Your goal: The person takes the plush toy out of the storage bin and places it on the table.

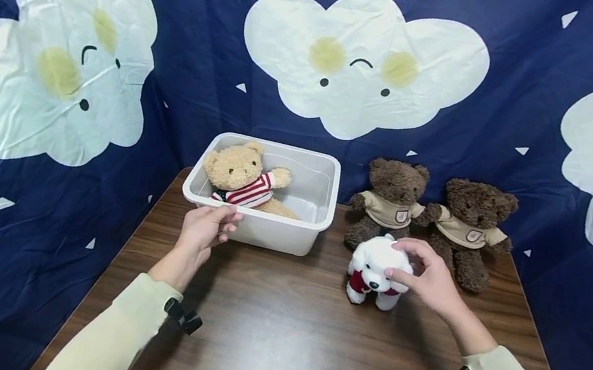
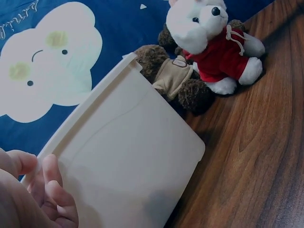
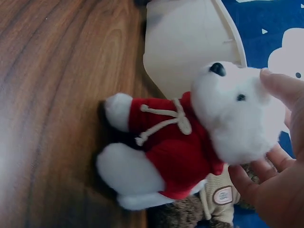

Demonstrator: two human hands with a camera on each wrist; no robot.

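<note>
My left hand [image 1: 200, 231] pinches the front rim of a light grey plastic bin [image 1: 271, 236] near its left corner; thumb and fingertips meet at the rim in the left wrist view. Inside lies a tan teddy bear [image 1: 235, 166] in a red-and-white striped top, leaning to the left. My right hand [image 1: 429, 280] holds the head of a white plush dog [image 1: 374, 259] from the right side, thumb and fingers spread around it. The plush dog wears a red hoodie [image 3: 175, 147] with a cream drawstring, and its feet are at the wooden tabletop.
Two dark brown teddy bears [image 1: 396, 188] in beige shirts sit against the backdrop, right of the bin, the right-hand bear [image 1: 476, 207] behind my right hand. A blue cloth [image 1: 197, 79] with white clouds encloses the wooden table [image 1: 262, 328] at the back and sides.
</note>
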